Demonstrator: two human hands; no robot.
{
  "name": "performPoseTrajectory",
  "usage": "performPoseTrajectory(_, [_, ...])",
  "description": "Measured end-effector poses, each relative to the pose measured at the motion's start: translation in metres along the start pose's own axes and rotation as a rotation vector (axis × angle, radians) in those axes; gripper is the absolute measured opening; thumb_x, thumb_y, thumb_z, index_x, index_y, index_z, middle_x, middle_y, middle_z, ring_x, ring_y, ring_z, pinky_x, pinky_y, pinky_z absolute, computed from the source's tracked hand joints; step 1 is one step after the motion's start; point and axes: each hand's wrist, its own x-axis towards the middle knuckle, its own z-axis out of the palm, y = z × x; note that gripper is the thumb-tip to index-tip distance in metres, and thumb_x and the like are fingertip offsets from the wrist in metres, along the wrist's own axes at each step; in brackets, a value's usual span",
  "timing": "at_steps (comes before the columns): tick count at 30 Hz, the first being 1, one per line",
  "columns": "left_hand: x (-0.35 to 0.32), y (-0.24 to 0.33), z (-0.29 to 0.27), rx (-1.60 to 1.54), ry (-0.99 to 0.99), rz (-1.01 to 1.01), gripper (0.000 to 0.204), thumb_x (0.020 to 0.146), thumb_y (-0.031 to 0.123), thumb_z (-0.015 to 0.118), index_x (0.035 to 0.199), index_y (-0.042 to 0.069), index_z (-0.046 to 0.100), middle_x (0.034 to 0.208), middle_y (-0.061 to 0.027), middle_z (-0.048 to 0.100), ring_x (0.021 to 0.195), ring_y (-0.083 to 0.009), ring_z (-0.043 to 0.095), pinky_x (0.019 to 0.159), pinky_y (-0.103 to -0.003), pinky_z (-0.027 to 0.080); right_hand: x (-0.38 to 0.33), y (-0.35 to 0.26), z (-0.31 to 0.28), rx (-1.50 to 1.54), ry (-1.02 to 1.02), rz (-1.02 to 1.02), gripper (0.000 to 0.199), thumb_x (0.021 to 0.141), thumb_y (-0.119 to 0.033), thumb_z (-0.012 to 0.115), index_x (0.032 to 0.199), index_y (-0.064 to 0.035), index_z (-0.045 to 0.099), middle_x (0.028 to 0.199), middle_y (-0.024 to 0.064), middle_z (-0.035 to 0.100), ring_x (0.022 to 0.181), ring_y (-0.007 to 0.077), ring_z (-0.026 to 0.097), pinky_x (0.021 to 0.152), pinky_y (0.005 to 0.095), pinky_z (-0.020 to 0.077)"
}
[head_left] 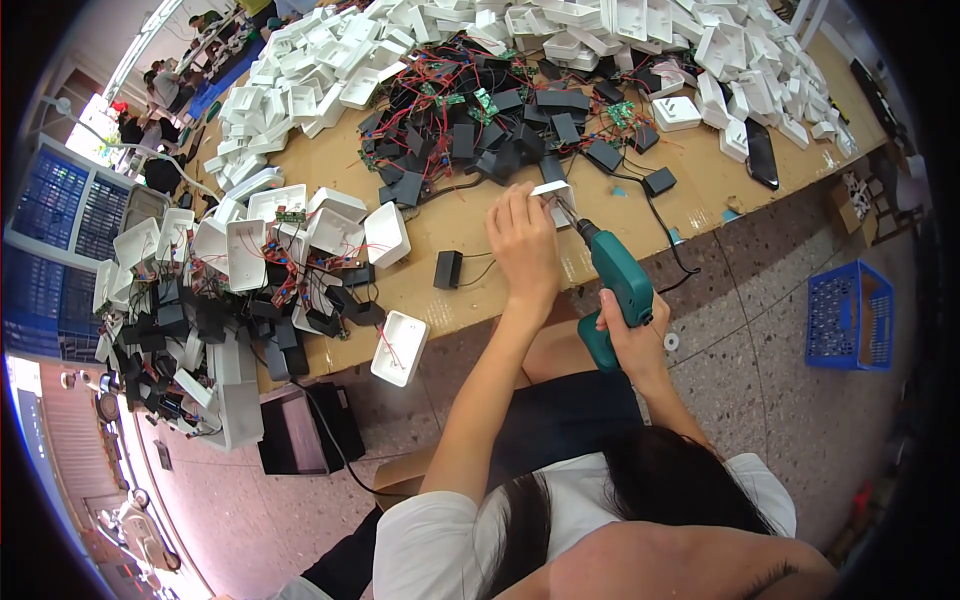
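Observation:
My left hand [525, 240] grips a small white plastic housing [552, 188] near the table's front edge, fingers curled over its left side. In my right hand [640, 335] is a green pistol-grip power screwdriver [622, 272], its bit pointing up and left into the housing. The inside of the housing and the bit's tip are partly hidden by my fingers. Left of my left hand lies a black box with thin wires [448, 270]. Beyond both hands spreads a tangled heap of black boxes, red wires and green circuit boards [480, 115].
Many white housings [340, 60] are piled along the far side. A bin [235, 385] at the left overflows with wired housings; one white housing [400, 348] overhangs the edge nearby. A black phone [762, 155] lies at right. A blue crate [815, 325] and black bin [345, 425] stand on the floor.

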Motion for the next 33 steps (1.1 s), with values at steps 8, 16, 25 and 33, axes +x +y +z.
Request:
performPoseTrajectory(8, [-0.004,0.001,-0.002,0.014,0.001,-0.001,0.012,0.087,0.007,0.072,0.097,0.002,0.067,0.117,-0.0093,0.066,0.116,-0.0289,0.062,0.099,-0.044,0.045,-0.015,-0.005,-0.010,0.084,-0.003,-0.009,0.014,0.097,-0.006,0.070,0.103,0.0055,0.066,0.089,0.0076,0.068,0.063,0.0122,0.066,0.055,0.0277,0.0527])
performPoseTrajectory(16, [-0.007,0.008,-0.002,-0.003,0.010,0.005,0.012,0.086,0.006,0.073,0.096,0.002,0.067,0.117,-0.0095,0.066,0.115,-0.0293,0.062,0.098,-0.044,0.046,-0.039,-0.011,-0.042,0.225,0.083,0.016,0.018,0.099,-0.005,0.064,0.110,0.0085,0.068,0.095,0.0120,0.074,0.064,0.0115,0.066,0.060,0.0287,0.0538])
performPoseTrajectory(25, [-0.010,0.040,-0.040,-0.178,-0.019,-0.011,0.016,0.086,0.005,0.074,0.102,0.003,0.070,0.122,-0.0110,0.066,0.120,-0.0308,0.061,0.100,-0.045,0.047,-0.066,-0.022,-0.095,0.297,0.130,0.058,0.019,0.101,-0.006,0.061,0.112,0.0083,0.066,0.097,0.0119,0.073,0.065,0.0121,0.065,0.062,0.0294,0.0531])
performPoseTrajectory(33, [-0.021,0.040,-0.122,-0.355,-0.487,0.222,0.020,0.085,0.007,0.076,0.104,0.009,0.072,0.119,-0.0076,0.067,0.110,-0.0283,0.061,0.092,-0.043,0.049,-0.090,-0.007,-0.159,0.212,0.022,-0.010,0.025,0.107,-0.016,0.053,0.123,0.0029,0.061,0.116,0.0109,0.067,0.069,0.0135,0.062,0.065,0.0298,0.0516])
